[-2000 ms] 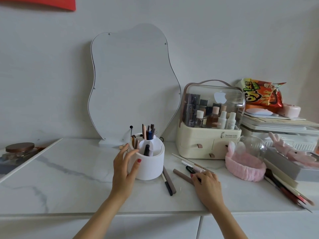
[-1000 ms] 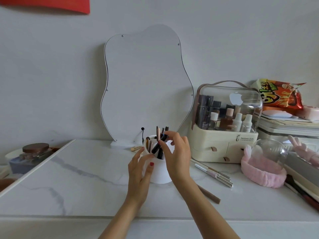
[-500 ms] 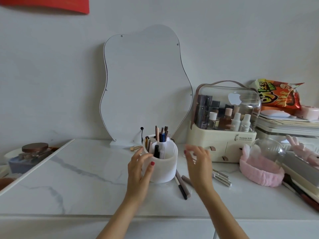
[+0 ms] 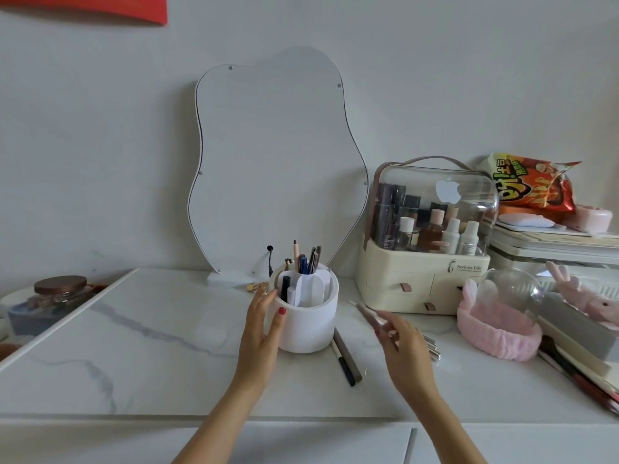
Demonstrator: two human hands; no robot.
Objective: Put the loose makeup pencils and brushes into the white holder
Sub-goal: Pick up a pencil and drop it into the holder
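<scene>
View from the head camera over a marble-patterned tabletop (image 4: pixel 140 333). The white holder (image 4: pixel 306 318), a round divided cup, stands near the middle of the table in front of a wavy-edged mirror (image 4: pixel 274 162); several pencils and brushes (image 4: pixel 306 259) already stand upright in its rear compartments, and a dark tube sits in a front one. The left hand (image 4: pixel 264 326) cups the holder's left wall, fingers curved around it and thumb pressed to its front, steadying it. The right hand (image 4: pixel 400 339) is raised just right of the holder, its fingers closed on a slim pale pencil (image 4: pixel 366 313) whose free end points up and left toward the holder's rim; motion blur hides the exact finger placement. The step in hand appears to be the carrying of one item from the table to the holder. Still loose are two dark pencils (image 4: pixel 346 358) lying side by side, touching or nearly touching the holder's base on its right, and a small cluster of silvery-tipped pencils (image 4: pixel 432 348) partly hidden behind the right hand. More slender items (image 4: pixel 576 376) lie at the far right edge, near a pink headband (image 4: pixel 495 329); their kind cannot be told. The next move probably calls for tipping the held pencil toward upright, guiding it over the rim into an open compartment clear of the standing items, and releasing it while the left hand holds the cup against tipping.
</scene>
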